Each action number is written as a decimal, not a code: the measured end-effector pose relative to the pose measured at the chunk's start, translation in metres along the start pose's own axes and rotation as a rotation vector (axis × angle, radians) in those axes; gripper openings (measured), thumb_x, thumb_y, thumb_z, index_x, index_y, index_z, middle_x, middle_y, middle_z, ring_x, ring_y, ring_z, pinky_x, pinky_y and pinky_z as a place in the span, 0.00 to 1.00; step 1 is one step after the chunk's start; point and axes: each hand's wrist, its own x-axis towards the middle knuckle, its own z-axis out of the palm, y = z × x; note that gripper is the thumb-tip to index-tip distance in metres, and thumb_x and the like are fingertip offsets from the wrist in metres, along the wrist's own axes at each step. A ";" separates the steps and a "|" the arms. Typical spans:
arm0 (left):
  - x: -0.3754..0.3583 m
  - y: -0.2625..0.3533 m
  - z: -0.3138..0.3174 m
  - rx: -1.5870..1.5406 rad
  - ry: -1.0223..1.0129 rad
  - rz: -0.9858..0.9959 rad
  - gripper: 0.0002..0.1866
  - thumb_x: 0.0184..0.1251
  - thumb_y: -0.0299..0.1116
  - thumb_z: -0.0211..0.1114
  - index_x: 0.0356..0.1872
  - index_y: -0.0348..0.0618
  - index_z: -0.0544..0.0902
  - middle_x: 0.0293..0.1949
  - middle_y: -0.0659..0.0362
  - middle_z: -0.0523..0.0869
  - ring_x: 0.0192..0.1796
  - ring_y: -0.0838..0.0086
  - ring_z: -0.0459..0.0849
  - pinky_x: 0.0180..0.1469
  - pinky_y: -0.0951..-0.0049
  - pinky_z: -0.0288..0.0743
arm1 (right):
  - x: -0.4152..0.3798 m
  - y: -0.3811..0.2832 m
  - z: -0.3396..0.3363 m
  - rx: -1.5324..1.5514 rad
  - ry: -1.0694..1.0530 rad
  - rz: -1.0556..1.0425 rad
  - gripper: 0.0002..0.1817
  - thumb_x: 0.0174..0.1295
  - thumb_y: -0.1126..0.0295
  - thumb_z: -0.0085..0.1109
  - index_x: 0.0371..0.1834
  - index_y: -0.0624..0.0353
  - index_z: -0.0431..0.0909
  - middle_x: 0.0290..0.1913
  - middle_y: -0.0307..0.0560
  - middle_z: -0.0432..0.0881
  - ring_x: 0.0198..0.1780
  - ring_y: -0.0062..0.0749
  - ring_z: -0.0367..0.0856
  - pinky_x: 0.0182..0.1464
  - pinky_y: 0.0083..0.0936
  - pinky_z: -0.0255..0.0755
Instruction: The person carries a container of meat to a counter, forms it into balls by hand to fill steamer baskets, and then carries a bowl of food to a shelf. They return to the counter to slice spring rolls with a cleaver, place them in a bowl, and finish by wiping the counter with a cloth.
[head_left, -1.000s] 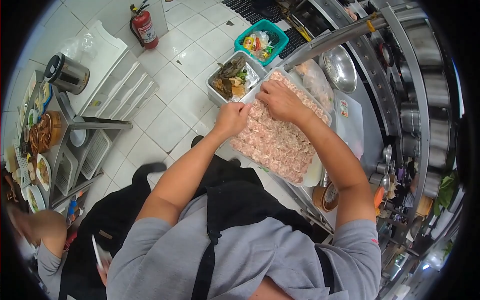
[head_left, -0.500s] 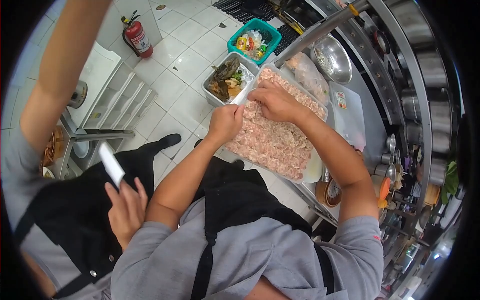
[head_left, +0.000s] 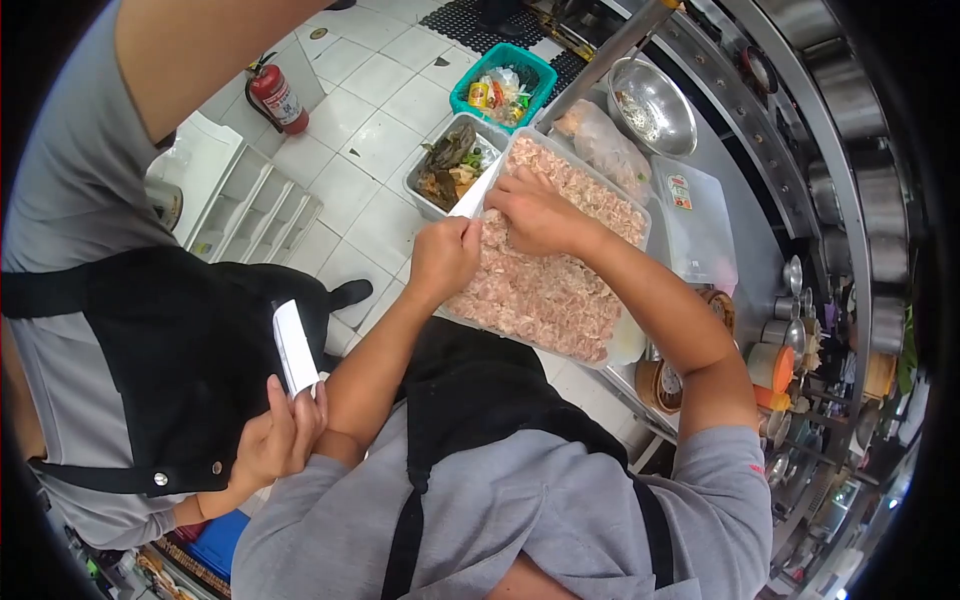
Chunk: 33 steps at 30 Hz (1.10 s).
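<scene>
A clear rectangular tray (head_left: 628, 345) packed with pale pink raw meat pieces (head_left: 545, 290) lies on the steel counter in front of me. My left hand (head_left: 445, 258) is a closed fist at the tray's left edge, pinching the lower end of a thin white sheet (head_left: 472, 197). My right hand (head_left: 535, 212) rests on the meat at the tray's far-left part. Its fingers curl against the sheet's upper end, and the grip there is hidden.
A co-worker in a grey shirt and black apron (head_left: 170, 350) stands close on my left, a hand (head_left: 280, 435) holding a white phone (head_left: 295, 345). Beyond the tray are a grey tub of scraps (head_left: 450, 170), a teal basket (head_left: 500, 85), a metal bowl (head_left: 655, 105) and a lidded box (head_left: 695, 220).
The co-worker has come in from the lower left and now stands right beside me with the phone raised. My hands have stayed at the tray's left corner.
</scene>
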 end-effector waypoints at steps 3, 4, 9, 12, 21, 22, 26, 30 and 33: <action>-0.002 0.001 0.001 -0.002 0.025 0.025 0.16 0.65 0.36 0.60 0.23 0.34 0.82 0.25 0.40 0.81 0.30 0.43 0.81 0.34 0.49 0.74 | -0.005 0.001 -0.004 0.094 -0.039 0.010 0.20 0.45 0.81 0.56 0.46 0.58 0.77 0.45 0.50 0.76 0.54 0.48 0.69 0.57 0.40 0.62; -0.004 0.003 0.001 0.000 0.016 0.016 0.16 0.66 0.36 0.60 0.23 0.34 0.82 0.26 0.40 0.81 0.31 0.43 0.81 0.34 0.49 0.74 | -0.007 0.000 -0.006 0.152 -0.075 0.024 0.20 0.45 0.81 0.56 0.46 0.58 0.77 0.46 0.51 0.76 0.54 0.49 0.69 0.57 0.40 0.61; -0.008 0.006 0.001 0.002 -0.013 -0.018 0.15 0.66 0.36 0.60 0.25 0.34 0.82 0.28 0.40 0.82 0.32 0.43 0.81 0.35 0.49 0.74 | 0.001 -0.006 -0.016 0.107 -0.208 0.100 0.22 0.43 0.77 0.58 0.46 0.59 0.76 0.44 0.54 0.78 0.52 0.49 0.69 0.57 0.40 0.61; -0.011 0.001 0.006 0.033 -0.052 -0.055 0.16 0.66 0.37 0.59 0.26 0.34 0.82 0.29 0.40 0.82 0.33 0.43 0.81 0.36 0.49 0.74 | -0.006 0.002 -0.008 0.103 -0.153 0.011 0.22 0.41 0.76 0.59 0.45 0.60 0.75 0.41 0.53 0.77 0.50 0.49 0.69 0.56 0.41 0.61; -0.017 -0.011 0.011 0.023 -0.121 -0.117 0.17 0.69 0.40 0.59 0.30 0.34 0.83 0.26 0.41 0.82 0.30 0.49 0.83 0.33 0.58 0.73 | -0.017 0.014 0.000 -0.023 -0.059 -0.202 0.20 0.42 0.73 0.63 0.43 0.58 0.75 0.42 0.47 0.75 0.53 0.45 0.69 0.55 0.38 0.63; -0.017 -0.013 0.012 0.006 -0.108 -0.104 0.17 0.69 0.40 0.59 0.31 0.34 0.83 0.27 0.42 0.83 0.30 0.50 0.83 0.33 0.59 0.73 | -0.017 0.014 -0.002 0.017 -0.123 -0.186 0.20 0.42 0.73 0.63 0.43 0.57 0.75 0.42 0.45 0.75 0.53 0.45 0.69 0.55 0.38 0.63; -0.015 -0.011 0.010 -0.053 -0.125 -0.118 0.18 0.68 0.41 0.59 0.27 0.35 0.81 0.28 0.40 0.82 0.33 0.43 0.82 0.36 0.50 0.74 | -0.013 0.004 -0.009 -0.063 -0.186 -0.164 0.22 0.41 0.72 0.64 0.44 0.57 0.75 0.43 0.43 0.75 0.53 0.42 0.69 0.54 0.37 0.63; -0.012 -0.014 0.008 -0.054 -0.157 -0.116 0.18 0.68 0.41 0.59 0.28 0.35 0.81 0.28 0.40 0.82 0.33 0.43 0.82 0.36 0.50 0.74 | 0.001 -0.002 -0.012 -0.234 -0.265 -0.184 0.20 0.43 0.69 0.65 0.44 0.55 0.81 0.44 0.41 0.80 0.58 0.40 0.71 0.60 0.34 0.63; -0.010 -0.014 0.004 -0.090 -0.207 -0.139 0.17 0.68 0.41 0.59 0.29 0.35 0.81 0.27 0.40 0.82 0.34 0.43 0.82 0.36 0.51 0.74 | 0.013 -0.001 -0.013 -0.294 -0.421 -0.181 0.21 0.42 0.69 0.65 0.44 0.53 0.82 0.44 0.42 0.82 0.56 0.40 0.71 0.60 0.33 0.64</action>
